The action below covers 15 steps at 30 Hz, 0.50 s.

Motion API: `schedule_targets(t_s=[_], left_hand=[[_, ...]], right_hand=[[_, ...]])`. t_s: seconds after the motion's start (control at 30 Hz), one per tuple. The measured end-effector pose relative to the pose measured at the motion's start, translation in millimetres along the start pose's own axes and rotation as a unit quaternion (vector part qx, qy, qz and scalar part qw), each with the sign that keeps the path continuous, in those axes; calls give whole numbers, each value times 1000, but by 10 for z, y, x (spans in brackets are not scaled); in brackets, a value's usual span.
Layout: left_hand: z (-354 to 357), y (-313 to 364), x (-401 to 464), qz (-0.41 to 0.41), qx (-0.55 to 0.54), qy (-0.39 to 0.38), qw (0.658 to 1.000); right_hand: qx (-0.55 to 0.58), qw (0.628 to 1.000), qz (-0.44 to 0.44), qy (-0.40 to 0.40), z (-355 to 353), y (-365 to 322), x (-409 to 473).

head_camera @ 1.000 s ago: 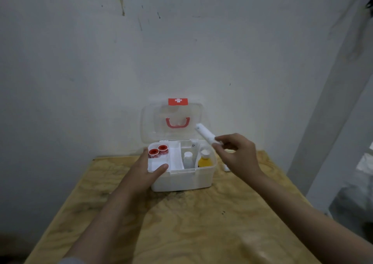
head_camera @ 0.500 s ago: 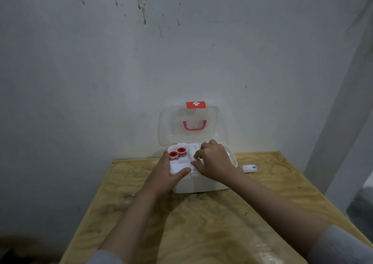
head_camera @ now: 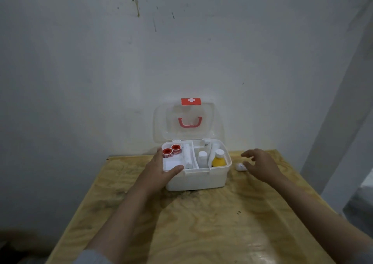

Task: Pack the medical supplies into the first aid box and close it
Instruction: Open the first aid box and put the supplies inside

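A white first aid box (head_camera: 203, 180) stands on the wooden table with its clear lid (head_camera: 187, 122) upright against the wall. Inside lie two red tape rolls (head_camera: 171, 150), a white bandage roll (head_camera: 186, 156), a white tube (head_camera: 213, 152), a small white bottle (head_camera: 202, 158) and a yellow bottle (head_camera: 219, 160). My left hand (head_camera: 161, 171) grips the box's front left corner, thumb on the rim. My right hand (head_camera: 260, 165) hovers with spread fingers over a small white item (head_camera: 241, 167) lying on the table right of the box.
The plywood table (head_camera: 201, 223) ends at a grey wall (head_camera: 141, 62) right behind the box. A pale pillar (head_camera: 339, 132) stands at the right, beyond the table's right edge.
My right hand has left the box, where the white tube and bandage now lie, and moved right over the small white item. The left hand has stayed on the box.
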<state>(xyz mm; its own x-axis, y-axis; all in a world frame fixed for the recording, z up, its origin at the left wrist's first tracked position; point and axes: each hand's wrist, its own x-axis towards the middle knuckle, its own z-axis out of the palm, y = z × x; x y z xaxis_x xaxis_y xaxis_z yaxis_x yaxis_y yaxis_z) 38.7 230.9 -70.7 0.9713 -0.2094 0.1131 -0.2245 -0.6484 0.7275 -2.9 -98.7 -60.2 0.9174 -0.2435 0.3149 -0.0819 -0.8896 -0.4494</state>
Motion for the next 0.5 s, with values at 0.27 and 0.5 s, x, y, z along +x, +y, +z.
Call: schedule_targets(t_s=[0.27, 0.5], left_hand=[[17, -42, 29, -17, 5, 0, 1000], [-4, -10, 11, -9, 4, -4, 1000]], right_hand=[[21, 1000, 16, -10, 245, 237, -32], [110, 981, -100, 126, -152, -82, -23]])
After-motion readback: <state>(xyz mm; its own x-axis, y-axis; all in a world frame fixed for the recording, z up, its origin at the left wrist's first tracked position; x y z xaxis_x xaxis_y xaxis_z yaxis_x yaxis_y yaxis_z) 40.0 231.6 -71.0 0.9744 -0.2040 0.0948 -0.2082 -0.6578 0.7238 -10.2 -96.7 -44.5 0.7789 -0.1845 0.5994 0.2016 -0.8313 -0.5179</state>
